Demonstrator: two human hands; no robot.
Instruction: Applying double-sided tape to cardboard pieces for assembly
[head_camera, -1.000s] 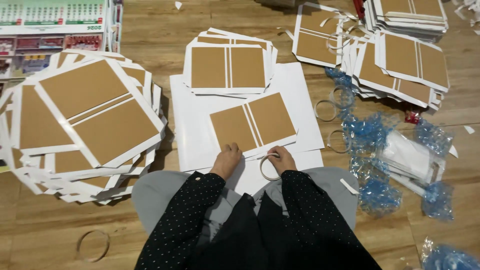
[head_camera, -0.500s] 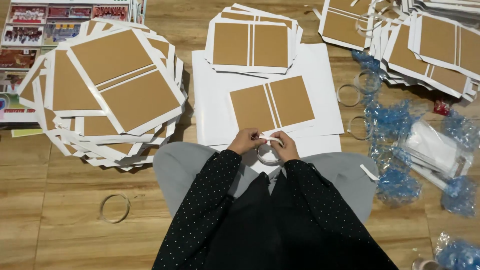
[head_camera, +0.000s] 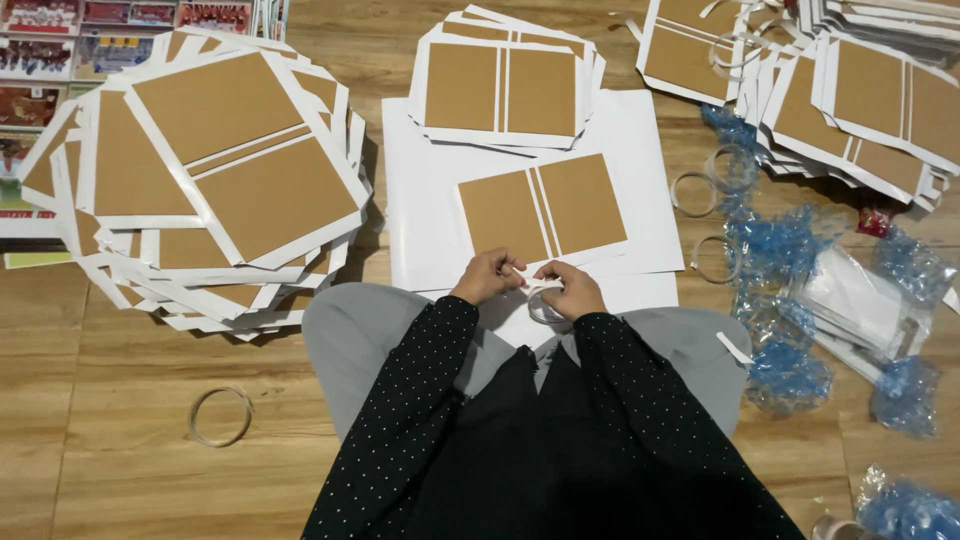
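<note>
Tape (head_camera: 545, 305) sits right between the two hands, low in the middle of the scene, over the person's lap. It is a small clear ring. The right hand (head_camera: 572, 290) is curled around the ring and holds it. The left hand (head_camera: 487, 276) is just beside it, with its fingertips pinched shut on a thin white strip (head_camera: 518, 271) that runs across to the right hand. The two hands almost touch.

Just beyond the hands lies one card (head_camera: 543, 209). It is white with two brown squares side by side and a thin white line between them. It rests on a big white sheet (head_camera: 430, 200) on the wood floor (head_camera: 130, 480).

I can count four other rings on the floor: one near left (head_camera: 220, 416) and three to the right of the card (head_camera: 712, 260).

There are four piles of the same kind of cards: a big messy pile on the left (head_camera: 215, 180), a neat pile far in the middle (head_camera: 503, 88), and two piles far right (head_camera: 880, 110).

Crinkly blue wrappers (head_camera: 785, 245) lie on the right.
</note>
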